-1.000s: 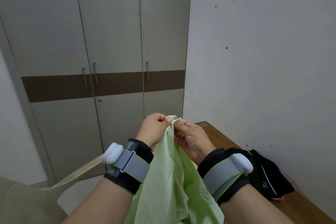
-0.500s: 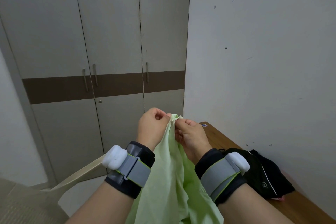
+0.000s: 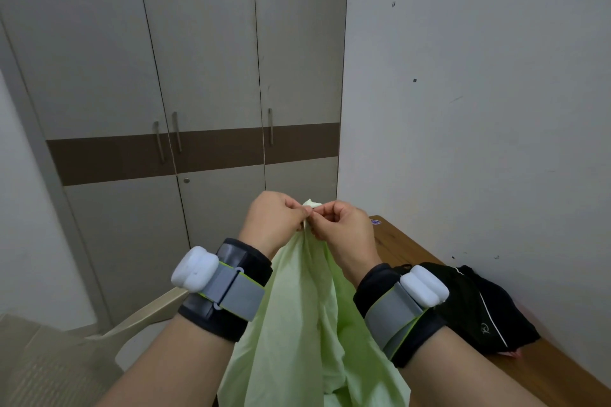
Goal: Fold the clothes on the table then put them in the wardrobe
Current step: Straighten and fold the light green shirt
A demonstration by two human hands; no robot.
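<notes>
A light green garment (image 3: 307, 324) hangs in the air in front of me, held up by its top edge. My left hand (image 3: 274, 221) and my right hand (image 3: 344, 231) pinch that edge side by side, fingers curled, almost touching. The cloth drapes down between my forearms and out of the bottom of the view. A black garment (image 3: 479, 307) lies crumpled on the wooden table (image 3: 396, 241) to the right, against the wall. The wardrobe (image 3: 198, 92) stands ahead with all its doors closed.
A beige plastic chair (image 3: 66, 350) sits at the lower left, its armrest reaching toward my left wrist. A white wall (image 3: 479, 109) runs along the table's right side. Both wrists carry black bands with white sensors.
Both hands have risen slightly and come closer together at the garment's top edge. My right fingers have curled into a tighter pinch on the cloth.
</notes>
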